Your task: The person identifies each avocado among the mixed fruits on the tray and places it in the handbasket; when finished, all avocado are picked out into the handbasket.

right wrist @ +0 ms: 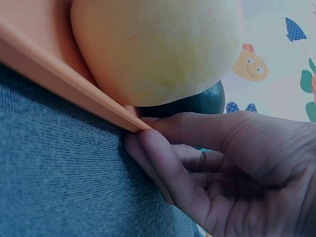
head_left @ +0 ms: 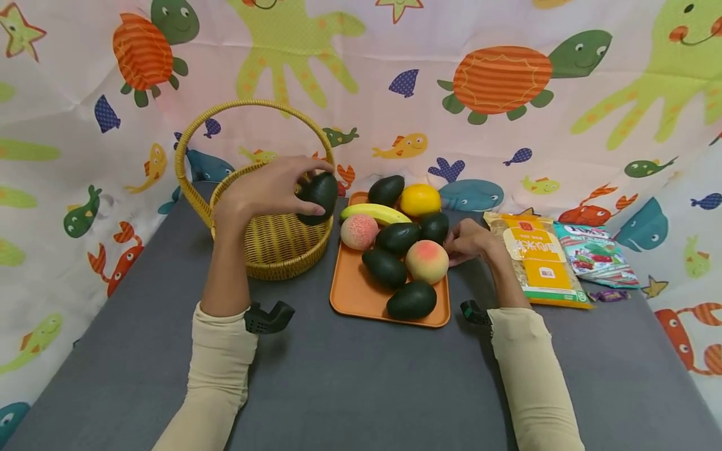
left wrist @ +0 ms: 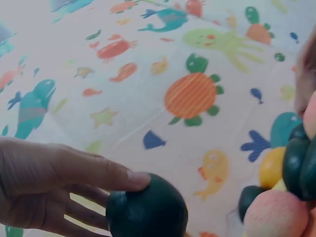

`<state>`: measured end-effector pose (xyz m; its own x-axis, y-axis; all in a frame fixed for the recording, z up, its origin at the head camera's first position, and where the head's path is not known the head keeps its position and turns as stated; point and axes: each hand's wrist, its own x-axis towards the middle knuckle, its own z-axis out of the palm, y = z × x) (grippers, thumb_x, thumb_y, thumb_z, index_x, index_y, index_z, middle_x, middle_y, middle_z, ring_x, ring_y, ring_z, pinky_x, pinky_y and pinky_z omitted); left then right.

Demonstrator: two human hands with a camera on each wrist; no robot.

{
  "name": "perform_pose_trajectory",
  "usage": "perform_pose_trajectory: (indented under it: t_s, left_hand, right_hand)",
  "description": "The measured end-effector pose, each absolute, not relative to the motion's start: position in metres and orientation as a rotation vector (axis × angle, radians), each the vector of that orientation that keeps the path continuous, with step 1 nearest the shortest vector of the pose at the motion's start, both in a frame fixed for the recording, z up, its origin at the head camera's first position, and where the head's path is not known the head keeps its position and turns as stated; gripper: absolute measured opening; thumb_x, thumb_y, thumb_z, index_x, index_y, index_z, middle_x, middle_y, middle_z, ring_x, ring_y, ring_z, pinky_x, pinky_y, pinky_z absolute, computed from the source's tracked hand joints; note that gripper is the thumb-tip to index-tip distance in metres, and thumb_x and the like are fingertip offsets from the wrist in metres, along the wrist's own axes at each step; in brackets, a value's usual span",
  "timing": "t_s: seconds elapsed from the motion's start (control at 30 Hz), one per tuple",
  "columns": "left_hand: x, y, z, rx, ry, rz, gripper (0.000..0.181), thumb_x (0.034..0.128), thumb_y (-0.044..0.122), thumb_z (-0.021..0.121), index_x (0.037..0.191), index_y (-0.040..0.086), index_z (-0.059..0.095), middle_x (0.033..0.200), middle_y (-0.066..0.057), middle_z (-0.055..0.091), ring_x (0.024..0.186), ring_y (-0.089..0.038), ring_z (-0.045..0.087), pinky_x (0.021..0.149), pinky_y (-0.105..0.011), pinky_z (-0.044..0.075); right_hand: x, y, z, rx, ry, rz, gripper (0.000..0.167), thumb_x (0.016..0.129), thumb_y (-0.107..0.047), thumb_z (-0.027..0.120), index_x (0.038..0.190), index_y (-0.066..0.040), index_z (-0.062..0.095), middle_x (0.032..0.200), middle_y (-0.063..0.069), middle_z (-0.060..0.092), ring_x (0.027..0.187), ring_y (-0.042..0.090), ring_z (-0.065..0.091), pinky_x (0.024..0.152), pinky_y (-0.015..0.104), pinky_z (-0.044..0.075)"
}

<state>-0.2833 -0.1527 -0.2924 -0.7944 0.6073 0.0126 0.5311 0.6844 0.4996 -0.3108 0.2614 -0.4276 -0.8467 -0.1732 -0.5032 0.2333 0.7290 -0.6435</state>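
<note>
My left hand (head_left: pixel 264 190) grips a dark green avocado (head_left: pixel 320 199) between thumb and fingers, above the right side of the yellow wicker basket (head_left: pixel 273 269). The left wrist view shows the thumb lying along this avocado (left wrist: pixel 148 210). Beside the basket is an orange tray (head_left: pixel 358 299), whose right rim my right hand (head_left: pixel 472 241) pinches between thumb and fingers, close to a peach (right wrist: pixel 158 49). On the tray lie several more avocados (head_left: pixel 413 300), a banana (head_left: pixel 376 213), a yellow lemon-like fruit (head_left: pixel 420 200), a pinkish peach (head_left: pixel 359 232) and the paler peach (head_left: pixel 427 262).
Right of my right hand lie a yellow bag of grain (head_left: pixel 541 272), a teal and white packet (head_left: pixel 598 255) and a small purple-wrapped candy (head_left: pixel 609 295). The basket's tall handle (head_left: pixel 254 102) arches behind my left hand. A patterned cloth (head_left: pixel 366 94) hangs behind the grey table (head_left: pixel 361 382).
</note>
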Motion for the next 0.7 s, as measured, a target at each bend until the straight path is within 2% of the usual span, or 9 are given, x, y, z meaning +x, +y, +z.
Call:
perform_pose_trajectory:
  t_s: [0.17, 0.23, 0.47, 0.7]
  left_hand:
    - [-0.290, -0.173, -0.294, 0.764, 2.862, 0.786, 0.090, 0.0909, 0.018, 0.082, 0.165, 0.013, 0.031, 0.148, -0.023, 0.054, 0.129, -0.043, 0.059, 0.107, -0.057, 0.051]
    - [-0.296, -0.178, -0.298, 0.723, 2.910, 0.810, 0.093, 0.0896, 0.015, 0.083, 0.165, 0.011, 0.028, 0.146, -0.026, 0.054, 0.128, -0.045, 0.059, 0.107, -0.058, 0.051]
    - [-0.329, -0.191, -0.329, 0.731, 3.086, 0.836, 0.069, 0.0860, 0.006, 0.084, 0.148, 0.001, 0.053, 0.147, -0.024, 0.052, 0.135, -0.046, 0.052, 0.112, -0.062, 0.046]
    - [-0.347, -0.191, -0.355, 0.707, 3.097, 0.812, 0.068, 0.0859, -0.003, 0.081, 0.147, 0.004, 0.054, 0.148, -0.024, 0.048, 0.138, -0.048, 0.049, 0.117, -0.064, 0.041]
  right_hand:
    - [-0.312, 0.261, -0.427, 0.037, 2.380, -0.993, 0.010, 0.094, -0.006, 0.071, 0.093, 0.003, 0.067, 0.078, 0.006, 0.068, 0.068, 0.012, 0.072, 0.069, 0.028, 0.064]
    - [-0.312, 0.261, -0.428, 0.032, 2.373, -0.997, 0.011, 0.094, -0.007, 0.071, 0.093, 0.004, 0.067, 0.078, 0.005, 0.069, 0.067, 0.012, 0.072, 0.069, 0.028, 0.064]
    - [-0.311, 0.261, -0.426, 0.038, 2.381, -0.993, 0.012, 0.095, -0.008, 0.071, 0.095, 0.004, 0.067, 0.079, 0.005, 0.069, 0.067, 0.011, 0.072, 0.069, 0.028, 0.064]
    - [-0.312, 0.262, -0.426, 0.047, 2.380, -0.980, 0.013, 0.094, -0.009, 0.072, 0.096, 0.003, 0.068, 0.079, 0.004, 0.069, 0.066, 0.011, 0.071, 0.069, 0.027, 0.064]
